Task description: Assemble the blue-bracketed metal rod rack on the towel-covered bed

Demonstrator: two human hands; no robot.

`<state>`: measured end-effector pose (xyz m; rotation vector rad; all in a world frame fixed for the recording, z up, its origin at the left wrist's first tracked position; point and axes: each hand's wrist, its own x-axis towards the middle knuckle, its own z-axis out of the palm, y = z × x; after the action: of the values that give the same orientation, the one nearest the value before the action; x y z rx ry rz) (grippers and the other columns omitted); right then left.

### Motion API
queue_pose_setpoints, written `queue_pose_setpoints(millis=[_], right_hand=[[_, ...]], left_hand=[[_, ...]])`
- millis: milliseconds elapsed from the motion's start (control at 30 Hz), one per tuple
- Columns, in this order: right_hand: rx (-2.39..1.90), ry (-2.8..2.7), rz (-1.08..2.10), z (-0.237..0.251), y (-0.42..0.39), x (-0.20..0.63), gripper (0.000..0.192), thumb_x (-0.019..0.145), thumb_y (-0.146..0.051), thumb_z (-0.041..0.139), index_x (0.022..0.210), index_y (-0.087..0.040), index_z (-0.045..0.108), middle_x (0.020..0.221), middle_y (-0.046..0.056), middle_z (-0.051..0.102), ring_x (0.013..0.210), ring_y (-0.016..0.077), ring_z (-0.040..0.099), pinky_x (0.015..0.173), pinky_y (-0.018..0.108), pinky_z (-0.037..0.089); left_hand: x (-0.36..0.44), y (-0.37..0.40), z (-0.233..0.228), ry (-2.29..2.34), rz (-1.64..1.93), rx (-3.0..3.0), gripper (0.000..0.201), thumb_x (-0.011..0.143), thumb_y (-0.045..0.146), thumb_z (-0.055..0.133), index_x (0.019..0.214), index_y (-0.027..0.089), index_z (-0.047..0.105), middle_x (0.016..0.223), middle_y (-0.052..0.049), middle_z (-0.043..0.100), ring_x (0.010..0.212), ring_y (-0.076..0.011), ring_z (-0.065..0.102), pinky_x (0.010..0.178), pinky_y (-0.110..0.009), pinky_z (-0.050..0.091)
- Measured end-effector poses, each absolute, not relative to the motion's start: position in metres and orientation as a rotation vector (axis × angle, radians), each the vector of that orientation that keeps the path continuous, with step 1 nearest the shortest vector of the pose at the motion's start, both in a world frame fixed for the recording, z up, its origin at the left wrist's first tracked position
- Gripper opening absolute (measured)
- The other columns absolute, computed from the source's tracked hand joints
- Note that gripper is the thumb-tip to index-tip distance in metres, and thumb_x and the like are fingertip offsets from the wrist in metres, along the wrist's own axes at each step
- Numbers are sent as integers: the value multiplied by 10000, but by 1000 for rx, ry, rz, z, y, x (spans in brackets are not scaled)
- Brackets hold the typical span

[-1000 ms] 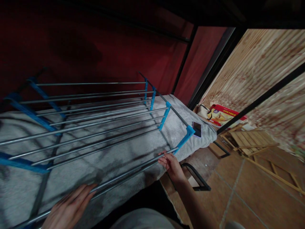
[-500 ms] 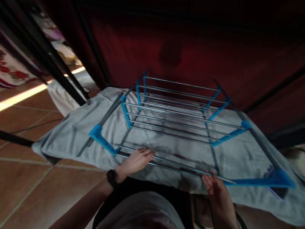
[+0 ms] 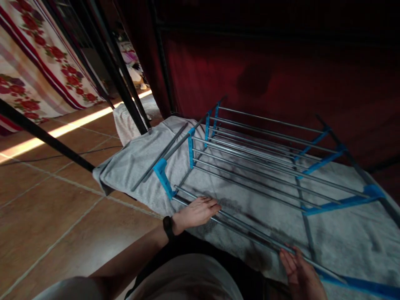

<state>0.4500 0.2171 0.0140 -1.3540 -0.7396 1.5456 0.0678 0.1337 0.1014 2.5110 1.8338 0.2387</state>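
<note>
A drying rack [image 3: 337, 204] with dark side tubes, blue plastic brackets and several thin metal rods lies before me. Along its near side runs a metal rod [image 3: 250, 228] whose two ends sit free, just above another rod fixed between the blue brackets. My left hand [image 3: 200, 211], with a black band at the wrist, is closed over the upper rod from above, near its left end. Toward the other end, my right hand [image 3: 301, 268] pinches the same rod, thumb over it and fingers beneath. The right end rests over a blue bracket [image 3: 359, 286] partly cut off by the frame.
Under the rack is a grey cloth [image 3: 125, 160] with damp-looking dark patches. A dark red panel [image 3: 212, 75] stands behind. Black poles [image 3: 46, 137] rise at the left over the tiled floor [image 3: 68, 216], near a flowered curtain [image 3: 56, 54].
The view has swung left, so rack and hands appear further right and more curtain shows. Both hands keep their hold on the rod, which stays in about the same place on the rack.
</note>
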Motion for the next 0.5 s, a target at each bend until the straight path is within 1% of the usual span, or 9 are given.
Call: queue_pose_setpoints(millis=[100,167,267,367,433,500], right_hand=[[-1427,-572,1594,19,222,451,440,504,-453,897,831,-222,716,1096,112,719,949,281,713,960,466,544],[-1445,-523,1623,21,223,449,498,464,-439,912,873,-231,718,1098,112,721,964,278,710,963,456,543],[-1435,-580,1672,19,219,439,517,492,-472,891,923,-254,706,1123,93,722,1001,268,706,976,455,541],[-1409,-617,1730,17,209,418,559,532,-528,856,995,-262,692,1105,79,732,1031,256,704,994,451,542],[-1384,-619,1779,17,204,403,599,542,-529,854,1049,-260,682,1117,75,733,1062,243,699,997,417,550],[-1362,-649,1803,19,201,393,589,578,-519,845,1079,-262,674,1133,69,731,1078,232,697,976,385,569]], left_hand=[[69,133,106,1840,230,2538,214,1031,276,418,1108,200,604,993,-56,641,900,-185,606,824,-301,437],[70,133,107,1839,223,2549,209,1029,269,419,1090,199,606,995,-62,638,907,-188,604,825,-301,435],[70,133,106,1840,203,2549,208,1026,261,417,1072,200,610,985,-65,635,915,-193,602,824,-303,436],[69,133,103,1850,195,2540,210,1021,262,428,1111,202,609,988,-67,636,939,-202,607,833,-311,445],[69,134,102,1853,206,2539,225,1022,263,424,1135,202,608,994,-69,640,944,-204,611,845,-319,456],[69,132,102,1857,266,2535,242,1024,261,420,1172,199,601,1013,-71,647,956,-201,612,874,-328,465]])
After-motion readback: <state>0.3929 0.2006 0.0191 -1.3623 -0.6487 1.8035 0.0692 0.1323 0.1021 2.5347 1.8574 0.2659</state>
